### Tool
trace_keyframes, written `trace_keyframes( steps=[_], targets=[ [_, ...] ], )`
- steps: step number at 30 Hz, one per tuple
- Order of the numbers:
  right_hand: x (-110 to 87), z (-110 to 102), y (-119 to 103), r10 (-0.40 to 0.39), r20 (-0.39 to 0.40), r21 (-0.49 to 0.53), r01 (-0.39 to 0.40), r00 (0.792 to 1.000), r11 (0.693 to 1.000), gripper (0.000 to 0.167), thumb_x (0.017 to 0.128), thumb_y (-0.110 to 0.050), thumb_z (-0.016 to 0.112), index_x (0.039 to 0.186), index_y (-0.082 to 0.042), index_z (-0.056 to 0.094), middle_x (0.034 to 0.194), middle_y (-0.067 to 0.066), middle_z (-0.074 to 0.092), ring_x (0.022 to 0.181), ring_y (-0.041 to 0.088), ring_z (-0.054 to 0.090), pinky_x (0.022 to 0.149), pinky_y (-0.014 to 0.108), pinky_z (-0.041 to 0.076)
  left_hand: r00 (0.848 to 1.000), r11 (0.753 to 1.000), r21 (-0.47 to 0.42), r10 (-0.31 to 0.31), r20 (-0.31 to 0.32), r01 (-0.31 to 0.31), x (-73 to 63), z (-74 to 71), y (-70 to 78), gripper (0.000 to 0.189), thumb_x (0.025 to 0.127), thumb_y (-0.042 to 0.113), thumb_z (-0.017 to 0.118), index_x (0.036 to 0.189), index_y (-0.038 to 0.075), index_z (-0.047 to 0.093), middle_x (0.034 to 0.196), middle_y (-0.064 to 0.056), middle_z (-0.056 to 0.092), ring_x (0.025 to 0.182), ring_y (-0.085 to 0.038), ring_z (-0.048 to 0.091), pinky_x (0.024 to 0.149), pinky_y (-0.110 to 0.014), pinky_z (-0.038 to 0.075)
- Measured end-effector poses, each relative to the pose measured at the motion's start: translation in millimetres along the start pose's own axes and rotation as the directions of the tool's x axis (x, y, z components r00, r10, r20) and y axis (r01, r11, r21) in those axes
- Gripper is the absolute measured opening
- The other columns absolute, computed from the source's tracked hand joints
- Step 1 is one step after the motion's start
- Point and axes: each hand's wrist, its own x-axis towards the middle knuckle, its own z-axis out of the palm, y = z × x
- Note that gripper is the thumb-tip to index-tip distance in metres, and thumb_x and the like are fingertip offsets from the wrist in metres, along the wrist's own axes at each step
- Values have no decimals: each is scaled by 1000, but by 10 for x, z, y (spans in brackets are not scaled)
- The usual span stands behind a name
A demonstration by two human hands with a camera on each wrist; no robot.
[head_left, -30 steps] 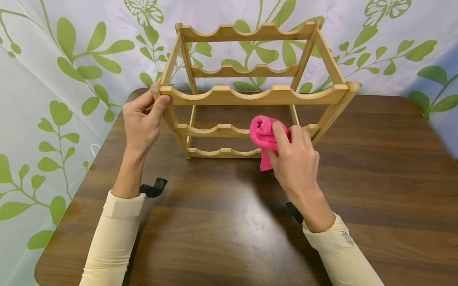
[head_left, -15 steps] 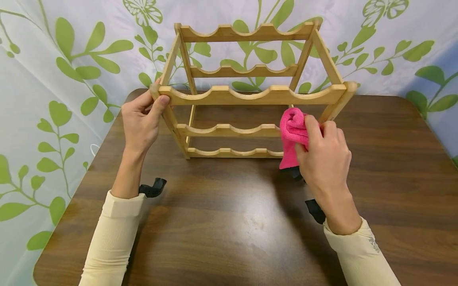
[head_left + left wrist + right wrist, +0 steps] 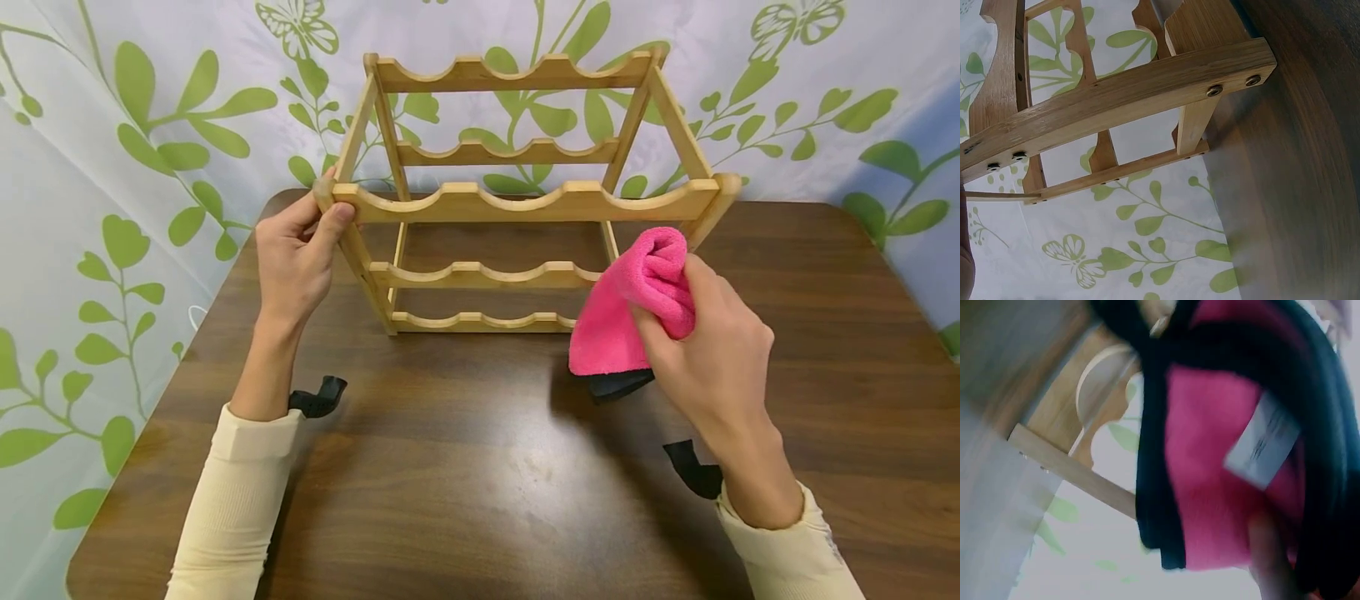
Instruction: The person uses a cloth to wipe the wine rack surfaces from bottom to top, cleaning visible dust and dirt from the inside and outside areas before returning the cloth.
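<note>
A light wooden rack with scalloped rails stands upright on the table. My left hand grips its front left top corner, thumb lying over the end of the front top rail. In my right hand is a folded pink cloth, held in front of the rack's right front post, part of it hanging down. Whether the cloth touches the wood cannot be told. The right wrist view, blurred, shows the cloth's dark edging and a white tag. Screw heads dot the rack's side post in the left wrist view.
The brown wooden table has rounded corners. Behind it hangs a white curtain printed with green leaves and butterflies. Black wrist straps stick out beside both forearms.
My right hand has moved right along the rack's front and slightly toward me. More of the pink cloth now hangs loose from it. The left hand keeps its grip on the corner.
</note>
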Motion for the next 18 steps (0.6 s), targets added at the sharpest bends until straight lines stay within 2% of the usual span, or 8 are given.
trace_keyframes(
  steps=[4, 6, 7, 9, 12, 15, 17, 18],
  targets=[
    [-75, -87, -21, 41, 80, 151, -53, 996, 987, 50, 80, -13, 81, 123, 3, 62, 98, 19, 69, 74, 31, 65, 68, 16, 49, 1000, 998, 54, -7, 17, 6, 6, -11, 20, 22, 95, 11, 67, 98, -11, 73, 76, 6, 68, 88, -11, 67, 78, -21, 52],
    [-108, -122, -22, 80, 171, 225, -118, 982, 967, 51, 80, -12, 82, 126, 0, 63, 97, 16, 69, 73, 26, 65, 66, 6, 45, 1000, 997, 76, -8, 21, 7, -1, -14, 24, 21, 95, 9, 66, 101, -9, 73, 77, 7, 68, 78, -10, 63, 67, -18, 47],
    [-117, -134, -17, 100, 232, 259, -161, 968, 952, 51, 81, -11, 82, 127, -2, 62, 98, 15, 69, 73, 23, 66, 65, 8, 48, 1000, 996, 84, -8, 20, 6, -5, -14, 24, 20, 95, 9, 66, 102, -8, 73, 77, 7, 68, 72, -10, 60, 63, -18, 44],
    [-131, -144, 8, 135, 370, 291, -253, 919, 923, 48, 85, -13, 79, 129, -4, 61, 96, 12, 69, 70, 18, 66, 60, 16, 53, 1000, 996, 90, -5, 21, 3, -8, -11, 20, 21, 96, 10, 66, 104, -7, 73, 78, 7, 68, 64, -10, 52, 56, -19, 38],
    [-139, -134, 69, 155, 572, 260, -357, 805, 897, 47, 91, -22, 74, 131, -4, 59, 93, 9, 68, 69, 16, 65, 58, 27, 56, 1000, 997, 81, 3, 23, -5, -3, 1, 7, 23, 96, 12, 66, 102, -8, 73, 78, 6, 68, 60, -10, 48, 55, -19, 37],
    [-153, -93, 128, 145, 694, 209, -391, 705, 896, 46, 92, -29, 72, 127, -2, 61, 85, 6, 68, 66, 17, 65, 58, 31, 55, 1000, 998, 64, 1, 28, -2, 7, 15, -3, 24, 96, 14, 65, 103, -8, 73, 79, 4, 68, 63, -10, 55, 57, -19, 40],
    [-166, -36, 158, 130, 739, 193, -394, 661, 899, 45, 92, -33, 71, 124, -2, 62, 81, 3, 67, 65, 17, 64, 58, 32, 55, 1000, 998, 64, -1, 22, 0, 10, 14, -2, 25, 96, 14, 65, 105, -8, 72, 79, 3, 68, 66, -10, 59, 58, -18, 43],
    [-172, 2, 173, 121, 749, 190, -386, 651, 903, 44, 92, -34, 71, 122, -2, 63, 79, 2, 66, 64, 16, 64, 58, 31, 55, 1000, 998, 61, -8, 15, 7, 11, 13, 2, 24, 96, 14, 65, 107, -7, 72, 78, 2, 68, 68, -10, 62, 60, -19, 45]
  ],
)
